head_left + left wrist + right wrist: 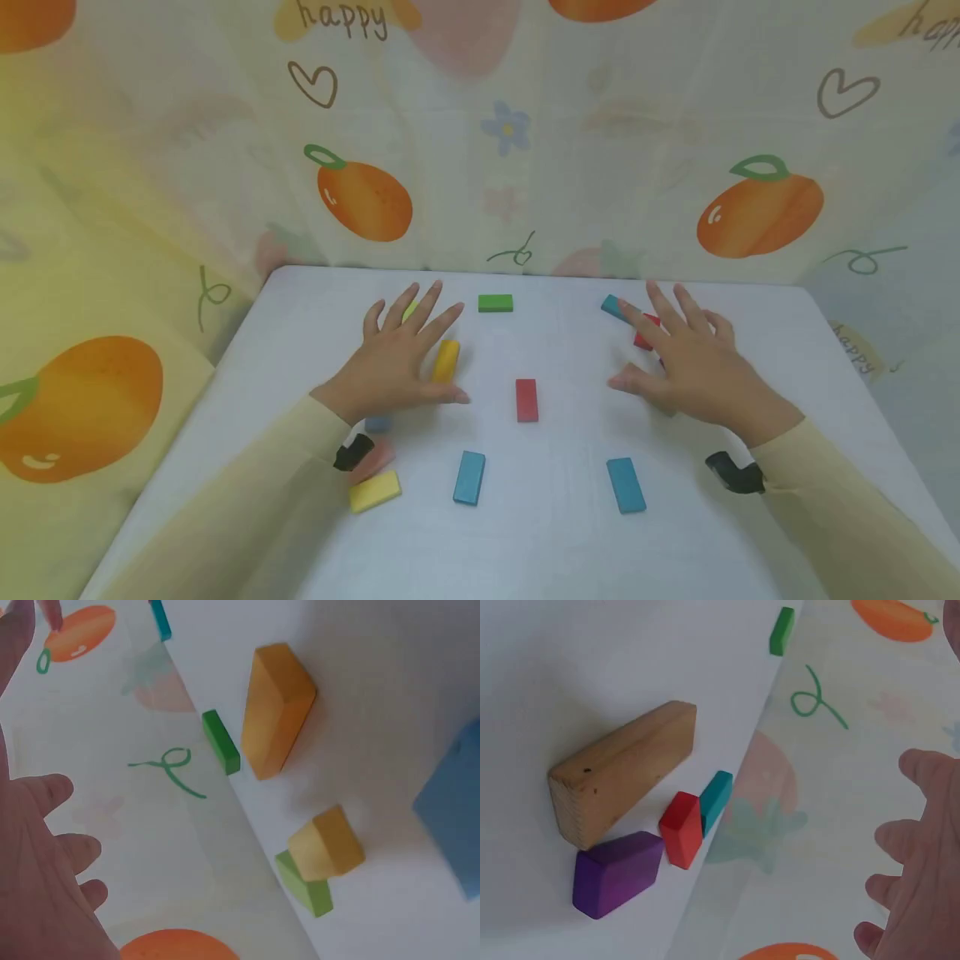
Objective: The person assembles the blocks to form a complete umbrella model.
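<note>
My left hand [393, 358] hovers with spread fingers over the left blocks, touching none that I can see. A yellow-orange block [446, 361] lies between its thumb and index finger, seen larger in the left wrist view [274, 712]. My right hand [697, 367], fingers also spread, is above a teal block [615, 307] and a red block [645, 333], partly hiding them. In the right wrist view a wooden block [626, 769] lies beside a purple block [619, 874], with the red [681, 829] and teal ones [716, 801] in a row.
Between the hands lie a green block [496, 303] and a red block [527, 400]. Nearer stand out two blue blocks [469, 478] [626, 485], plus a yellow block [375, 492] touching or beside a pink one [373, 460]. A patterned cloth hangs behind the white table [555, 550].
</note>
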A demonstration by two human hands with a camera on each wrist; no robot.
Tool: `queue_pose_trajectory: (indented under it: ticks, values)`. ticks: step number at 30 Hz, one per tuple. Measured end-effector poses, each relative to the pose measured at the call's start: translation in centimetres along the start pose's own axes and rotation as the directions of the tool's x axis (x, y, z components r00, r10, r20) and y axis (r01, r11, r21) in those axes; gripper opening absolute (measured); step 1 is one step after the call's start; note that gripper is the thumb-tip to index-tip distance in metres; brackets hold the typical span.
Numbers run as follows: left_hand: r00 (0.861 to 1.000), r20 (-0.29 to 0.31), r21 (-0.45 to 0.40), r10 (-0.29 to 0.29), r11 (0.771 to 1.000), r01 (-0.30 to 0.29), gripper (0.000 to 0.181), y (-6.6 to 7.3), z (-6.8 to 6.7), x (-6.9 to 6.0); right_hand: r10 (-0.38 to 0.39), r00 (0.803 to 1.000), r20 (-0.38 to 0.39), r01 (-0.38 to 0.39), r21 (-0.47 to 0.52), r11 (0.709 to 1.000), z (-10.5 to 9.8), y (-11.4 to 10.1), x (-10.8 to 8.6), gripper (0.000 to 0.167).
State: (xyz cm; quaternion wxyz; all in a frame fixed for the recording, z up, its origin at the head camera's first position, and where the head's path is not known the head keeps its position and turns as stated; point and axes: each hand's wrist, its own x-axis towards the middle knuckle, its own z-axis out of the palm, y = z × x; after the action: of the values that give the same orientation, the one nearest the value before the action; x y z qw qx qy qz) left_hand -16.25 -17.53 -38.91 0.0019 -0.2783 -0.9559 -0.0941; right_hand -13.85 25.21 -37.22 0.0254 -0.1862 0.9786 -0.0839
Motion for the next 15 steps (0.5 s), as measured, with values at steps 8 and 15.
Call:
queue_pose_trajectory:
  ticks: [8, 15]
  values:
    - [1.0, -0.001, -0.16, 0.006, 0.987, -0.006, 0.11, 1.2, 1.9, -0.7, -0.022, 0.999, 0.026, 0.021, 0.057, 0.998, 1.2, -0.3, -0.2, 0.112]
    - [0.999, -0.028, -0.286, 0.036, 0.957, -0.042, 0.09, 2.3, 4.1, -1.4, -0.082, 0.996, 0.044, 0.08, 0.052, 0.995, 2.4, -0.8, -0.7, 0.111]
